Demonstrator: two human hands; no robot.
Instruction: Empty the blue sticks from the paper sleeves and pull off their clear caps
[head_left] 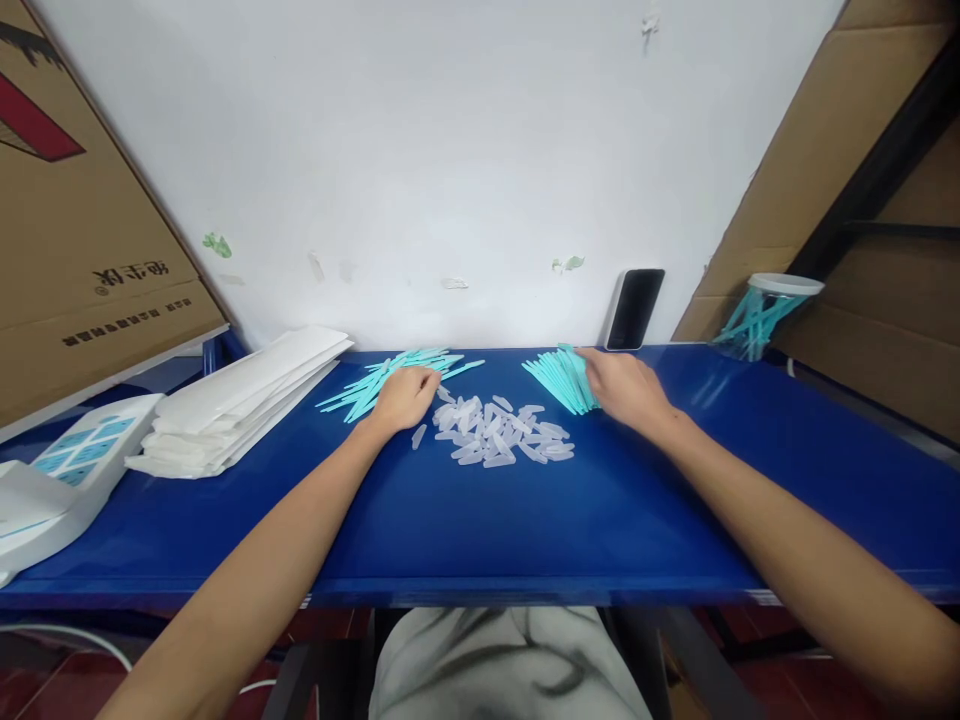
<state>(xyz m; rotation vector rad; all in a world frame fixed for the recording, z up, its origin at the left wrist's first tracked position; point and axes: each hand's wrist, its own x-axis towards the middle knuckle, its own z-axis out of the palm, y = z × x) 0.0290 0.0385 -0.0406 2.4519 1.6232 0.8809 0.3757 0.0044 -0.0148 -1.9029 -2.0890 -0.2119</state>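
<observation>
My left hand (407,396) is closed at the right side of a loose pile of thin teal sticks (365,388); what its fingers hold, if anything, is too small to make out. My right hand (626,385) rests with its fingers at the right edge of a fanned bundle of teal sticks (561,378), and its fingertips are partly hidden. Between and slightly in front of the hands lies a heap of small frosted translucent pieces (495,432). One such piece (419,436) lies apart, just left of the heap.
White paper sleeves (232,400) are stacked at the left, beside a white device (90,460) with teal panels. A phone (634,310) leans on the wall. At the right back stands a clear jar (761,318) of teal sticks. A large cardboard box (90,230) stands at the left.
</observation>
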